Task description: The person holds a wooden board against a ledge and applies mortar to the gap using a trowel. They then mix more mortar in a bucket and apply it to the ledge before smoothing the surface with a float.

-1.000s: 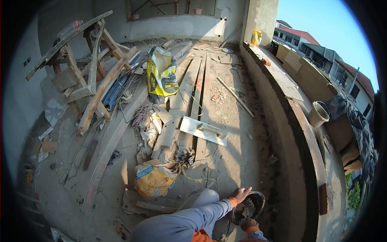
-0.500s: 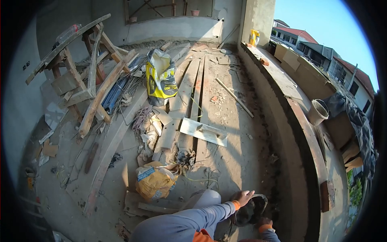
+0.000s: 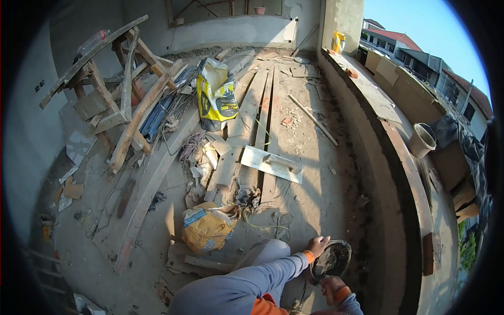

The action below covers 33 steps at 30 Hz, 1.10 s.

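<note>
A dark round bucket with grey, mortar-like stuff inside stands by my knee at the lower right, its mouth tilted towards me. My left hand is closed on its far left rim. Over the near side of the bucket, my right hand is curled into a fist; whatever it grips is hidden by the fingers. Beyond the bucket, a flat plasterer's float with a raised handle lies across the boards.
Long boards run along the dusty floor. An open yellow-black bag and a crumpled brown bag stand left of centre. A wooden trestle is further left. A low wall borders the right, with a pale bucket beyond.
My right hand has come up and left over the bucket's near side. More of the bucket's inside shows now. My left hand keeps hold of the rim, and the whole view has shifted slightly.
</note>
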Tool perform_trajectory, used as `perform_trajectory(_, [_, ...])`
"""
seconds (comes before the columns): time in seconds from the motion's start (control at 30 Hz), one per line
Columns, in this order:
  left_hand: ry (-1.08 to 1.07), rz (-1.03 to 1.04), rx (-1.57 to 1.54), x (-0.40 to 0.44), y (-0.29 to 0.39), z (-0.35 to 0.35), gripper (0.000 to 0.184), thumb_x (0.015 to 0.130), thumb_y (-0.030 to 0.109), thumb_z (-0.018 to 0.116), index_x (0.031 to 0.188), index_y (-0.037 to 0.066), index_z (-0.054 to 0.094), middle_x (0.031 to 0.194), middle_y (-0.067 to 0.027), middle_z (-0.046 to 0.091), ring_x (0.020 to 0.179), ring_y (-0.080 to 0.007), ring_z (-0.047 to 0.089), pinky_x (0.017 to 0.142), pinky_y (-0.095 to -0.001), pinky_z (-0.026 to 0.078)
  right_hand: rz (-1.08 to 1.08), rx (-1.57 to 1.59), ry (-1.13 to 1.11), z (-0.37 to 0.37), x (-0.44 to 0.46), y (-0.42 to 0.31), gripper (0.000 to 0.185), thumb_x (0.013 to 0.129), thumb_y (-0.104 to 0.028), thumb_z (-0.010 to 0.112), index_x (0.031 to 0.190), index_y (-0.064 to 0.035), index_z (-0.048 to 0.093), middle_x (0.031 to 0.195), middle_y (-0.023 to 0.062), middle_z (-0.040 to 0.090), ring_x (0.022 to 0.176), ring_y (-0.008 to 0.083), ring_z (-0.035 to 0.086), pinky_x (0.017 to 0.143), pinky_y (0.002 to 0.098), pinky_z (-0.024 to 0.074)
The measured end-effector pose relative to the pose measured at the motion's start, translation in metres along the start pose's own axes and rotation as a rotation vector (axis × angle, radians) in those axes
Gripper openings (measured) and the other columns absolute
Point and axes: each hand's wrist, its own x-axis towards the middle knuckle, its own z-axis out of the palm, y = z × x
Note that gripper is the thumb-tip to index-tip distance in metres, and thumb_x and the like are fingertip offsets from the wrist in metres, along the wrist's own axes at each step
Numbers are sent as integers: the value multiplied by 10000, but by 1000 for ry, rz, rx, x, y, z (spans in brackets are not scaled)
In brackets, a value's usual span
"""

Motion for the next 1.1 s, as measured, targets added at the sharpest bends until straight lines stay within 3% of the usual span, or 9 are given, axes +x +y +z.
perform_trajectory(0.13, [79, 10, 22, 3, -2, -8, 540, 889, 455, 569, 625, -5, 466, 553, -190, 425, 518, -286, 302, 497, -402, 353, -75, 285, -307, -37, -9, -2, 194, 793, -112, 525, 908, 35, 579, 680, 105, 560, 551, 209, 541, 529, 351, 474])
perform_trajectory(0.27, [80, 11, 56, 3, -1, -7, 541, 889, 461, 559, 624, -3, 474, 559, -203, 436, 487, -303, 386, 501, -414, 364, -143, -127, -155, -62, -8, -2, 192, 797, -140, 528, 861, 10, 630, 609, 84, 574, 561, 221, 589, 543, 334, 495])
perform_trajectory(0.33, [52, 12, 65, 3, 3, -6, 534, 890, 453, 558, 621, -1, 479, 565, -209, 446, 494, -319, 397, 507, -419, 370, -518, -1726, -177, -63, 20, 10, 260, 817, -216, 542, 872, 7, 664, 677, 100, 636, 626, 237, 649, 561, 370, 514])
perform_trajectory(0.4, [42, 38, 56, 2, 3, -5, 530, 891, 450, 558, 624, -1, 482, 571, -212, 452, 498, -325, 403, 509, -421, 372, 271, -1099, 313, -10, 17, -15, 291, 820, -263, 542, 900, -31, 699, 791, 106, 701, 756, 223, 697, 679, 368, 548])
perform_trajectory(0.43, [40, 61, 45, 1, 3, -2, 525, 891, 447, 558, 627, -1, 485, 576, -216, 457, 502, -332, 408, 512, -422, 375, 289, -1187, 224, -14, 49, 6, 315, 817, -280, 536, 940, -39, 697, 860, 131, 710, 845, 238, 697, 772, 377, 544])
perform_trajectory(0.6, [-19, 63, 59, -5, 4, -12, 511, 894, 436, 557, 650, -7, 488, 591, -224, 460, 515, -349, 418, 516, -425, 377, 223, -1307, 181, -5, 43, 1, 297, 785, -249, 543, 955, -60, 696, 901, 125, 705, 920, 274, 676, 825, 389, 519])
perform_trajectory(0.83, [-103, 29, 35, -5, 10, -4, 501, 891, 443, 549, 680, -7, 488, 662, -270, 483, 614, -460, 471, 517, -448, 386, -378, -1405, 1121, -81, 11, 23, 113, 704, -197, 599, 657, -118, 664, 729, 90, 671, 730, 273, 666, 596, 385, 498])
perform_trajectory(1.03, [-66, 78, 10, -1, 10, -2, 500, 900, 416, 552, 658, -9, 443, 635, -264, 447, 580, -443, 394, 501, -437, 357, 54, -1383, 499, -13, 38, 14, 267, 734, -286, 615, 908, -115, 724, 988, 146, 683, 978, 299, 648, 826, 385, 525])
perform_trajectory(1.1, [-37, 52, -4, -1, 2, -4, 548, 890, 460, 561, 637, -15, 456, 565, -205, 408, 528, -305, 323, 506, -412, 357, 41, -1290, 467, -6, 45, 21, 298, 732, -298, 614, 935, -105, 716, 1001, 147, 680, 992, 313, 641, 854, 404, 516])
